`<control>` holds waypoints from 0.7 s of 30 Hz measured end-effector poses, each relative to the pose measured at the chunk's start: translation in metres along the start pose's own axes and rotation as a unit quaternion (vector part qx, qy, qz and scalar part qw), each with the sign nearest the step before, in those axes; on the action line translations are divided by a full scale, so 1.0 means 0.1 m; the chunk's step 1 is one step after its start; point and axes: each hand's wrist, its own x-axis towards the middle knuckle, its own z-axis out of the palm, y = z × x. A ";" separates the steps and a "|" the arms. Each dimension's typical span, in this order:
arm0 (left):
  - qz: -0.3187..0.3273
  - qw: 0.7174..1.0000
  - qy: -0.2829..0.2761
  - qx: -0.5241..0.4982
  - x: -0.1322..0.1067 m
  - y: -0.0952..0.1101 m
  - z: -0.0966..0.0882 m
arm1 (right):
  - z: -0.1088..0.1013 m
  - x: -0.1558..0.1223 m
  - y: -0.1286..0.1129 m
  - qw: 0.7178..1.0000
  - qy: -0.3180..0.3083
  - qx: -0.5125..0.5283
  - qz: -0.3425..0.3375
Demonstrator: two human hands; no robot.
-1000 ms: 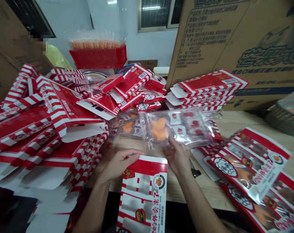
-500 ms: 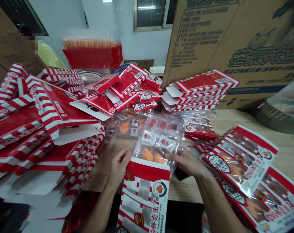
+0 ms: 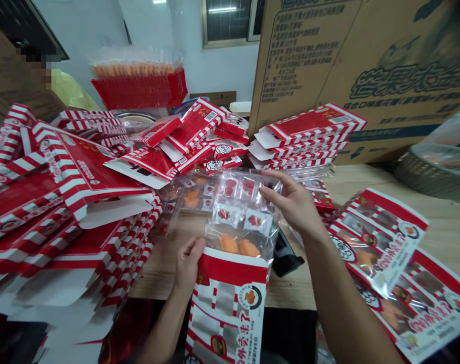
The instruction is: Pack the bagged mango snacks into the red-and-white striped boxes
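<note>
A clear plastic pack (image 3: 241,217) of orange and red snack pieces in a moulded tray stands with its near end at the mouth of a red-and-white striped carton sleeve (image 3: 225,313). My right hand (image 3: 290,202) grips the pack's far end. My left hand (image 3: 187,265) holds the sleeve's upper edge, with its fingers curled around the rim. The pack's near end is hidden inside the sleeve. Another clear pack (image 3: 192,197) lies flat on the table behind my hands.
Wide piles of flat striped cartons (image 3: 63,202) fill the left, and a stack (image 3: 301,136) stands ahead. Filled cartons (image 3: 377,237) lie at the right on the wooden table (image 3: 290,293), near a black object (image 3: 286,258). A large cardboard box (image 3: 347,65) and woven basket (image 3: 434,172) stand beyond.
My right hand has shifted from the pack's side up to its far end, and the pack now stands more upright. The sleeve and my left hand stay nearly in place.
</note>
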 end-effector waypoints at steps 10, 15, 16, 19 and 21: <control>0.027 0.998 0.064 -0.012 0.01 -0.05 0.05 | -0.02 -0.07 -0.09 0.969 -0.240 0.013 0.052; 0.008 0.999 0.048 0.010 0.10 -0.15 -0.06 | 0.19 -0.55 0.11 0.944 -0.311 0.043 0.100; 0.001 0.999 0.038 0.016 0.11 -0.16 -0.08 | 0.21 -0.65 0.16 0.940 -0.319 0.051 0.113; -0.019 0.999 -0.005 0.031 0.09 -0.14 -0.06 | 0.21 -0.86 0.26 0.924 -0.341 0.078 0.156; -0.036 0.998 -0.034 0.038 0.07 -0.12 -0.02 | 0.18 -0.91 0.25 0.914 -0.353 0.094 0.175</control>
